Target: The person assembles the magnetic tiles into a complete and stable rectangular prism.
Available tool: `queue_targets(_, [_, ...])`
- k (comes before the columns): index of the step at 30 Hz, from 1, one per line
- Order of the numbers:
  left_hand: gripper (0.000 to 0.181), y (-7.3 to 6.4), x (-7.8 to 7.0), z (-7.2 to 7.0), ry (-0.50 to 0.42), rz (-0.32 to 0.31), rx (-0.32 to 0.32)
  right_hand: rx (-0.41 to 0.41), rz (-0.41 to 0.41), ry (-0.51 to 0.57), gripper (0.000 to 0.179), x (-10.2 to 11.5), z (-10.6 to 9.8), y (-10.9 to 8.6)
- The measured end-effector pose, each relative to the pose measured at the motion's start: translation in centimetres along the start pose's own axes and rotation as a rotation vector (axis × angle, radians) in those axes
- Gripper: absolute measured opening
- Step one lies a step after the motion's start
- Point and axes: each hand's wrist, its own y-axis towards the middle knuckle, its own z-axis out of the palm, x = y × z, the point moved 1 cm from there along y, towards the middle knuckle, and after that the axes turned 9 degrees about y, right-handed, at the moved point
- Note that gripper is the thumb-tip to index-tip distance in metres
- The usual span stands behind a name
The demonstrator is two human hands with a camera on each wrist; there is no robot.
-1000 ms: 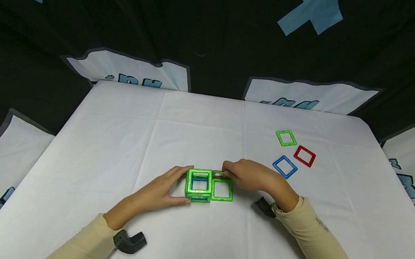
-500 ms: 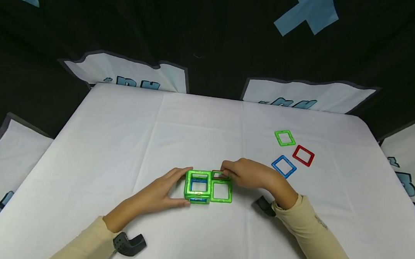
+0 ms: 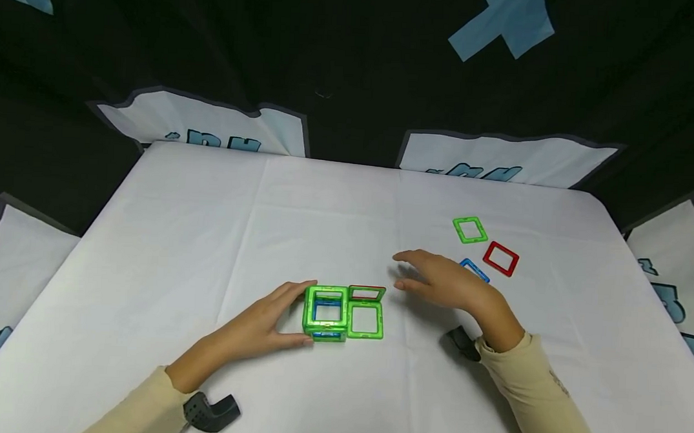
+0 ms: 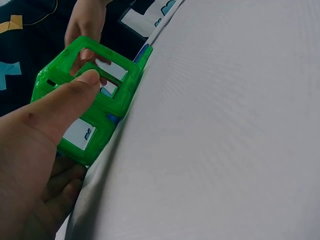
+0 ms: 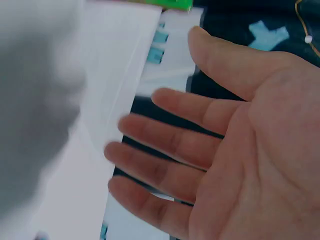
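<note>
A small cube of green and blue magnetic tiles (image 3: 326, 323) stands on the white table. My left hand (image 3: 263, 322) holds it from the left, thumb at the near side and fingers at the far side; the left wrist view shows the thumb against a green frame (image 4: 112, 104). Joined to the cube's right is a flat green square tile (image 3: 365, 335). Behind that tile a green-and-red piece (image 3: 366, 299) stands tilted up. My right hand (image 3: 446, 279) hovers to the right of these, fingers extended, holding nothing; its bare palm shows in the right wrist view.
Loose on the table at the right lie a green square tile (image 3: 470, 219), a red one (image 3: 498, 268) and a blue one (image 3: 477, 270), partly covered by my right hand. A dark curtain (image 3: 353, 68) hangs behind the table.
My right hand has let go of the tilted green-and-red piece and moved right and away, its fingers spreading. The piece keeps its tilt. My left hand stays on the cube.
</note>
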Motion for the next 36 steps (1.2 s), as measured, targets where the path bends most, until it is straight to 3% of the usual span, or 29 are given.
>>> queue_targets(7, [0.085,-0.2,0.0,-0.2,0.010,-0.003,-0.014,-0.074,0.133,-0.028,0.071,-3.5,-1.0,-1.9])
queue_targets(15, [0.084,-0.4,0.1,-0.2,0.009,0.000,-0.014,-0.059,0.423,-0.165,0.087,-6.0,-1.8,-2.1])
queue_targets(18, [0.084,-0.4,0.1,-0.1,0.003,0.001,-0.014,-0.036,0.472,-0.198,0.087,-6.6,-1.8,-2.0])
queue_targets(21, [0.085,-0.3,0.1,0.0,-0.001,0.004,-0.014,-0.030,0.471,-0.219,0.082,-6.8,-1.8,-2.0])
queue_targets(24, [0.084,-0.2,0.0,0.0,-0.005,0.011,-0.013,-0.030,0.433,-0.229,0.076,-6.3,-1.8,-2.1])
queue_targets(27, [0.084,-0.1,0.0,0.0,-0.008,0.017,-0.011,-0.050,0.333,-0.207,0.074,-5.0,-1.7,-2.3])
queue_targets(33, [0.085,0.0,-0.1,-0.2,-0.009,0.017,-0.003,-0.164,-0.043,-0.241,0.068,-0.4,-0.9,-3.1])
queue_targets(36, [0.084,-0.1,-0.1,-0.3,-0.003,0.018,-0.002,-0.176,-0.194,-0.280,0.067,2.0,-0.1,-3.5])
